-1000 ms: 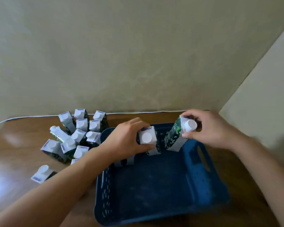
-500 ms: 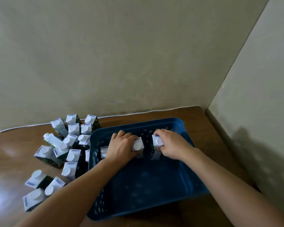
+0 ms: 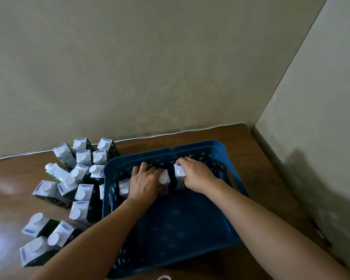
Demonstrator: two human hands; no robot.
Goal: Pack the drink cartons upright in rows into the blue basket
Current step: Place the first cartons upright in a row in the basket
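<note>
At the centre of the frame, along the far wall of the blue basket [image 3: 226,225], both hands are set on cartons being stood in a first row. The left hand [image 3: 144,183] is laid over the row with its fingers spread and curled down, the thumb side resting against the carton with the round cap [image 3: 163,179]; another carton [image 3: 124,188] shows just left of the wrist. The right hand [image 3: 196,175] is closed around the upper part of the rightmost carton [image 3: 179,174], which stands just beside its neighbour. The rest of the basket floor is bare.

Further out, at the left of the frame, the loose cartons [image 3: 69,186] are clustered on the table [image 3: 8,182], some upright, some tipped on their sides, the nearest ones touching the basket's left wall.

The cartons are judged to be stiff paperboard blocks, moderately weighty if full, with smooth faces that could slide in a loose hold. A hold across two opposite flat sides near the top, below the sloped cap panel, is thought best; the cap itself offers little purchase, and hard squeezing may dent the walls.
</note>
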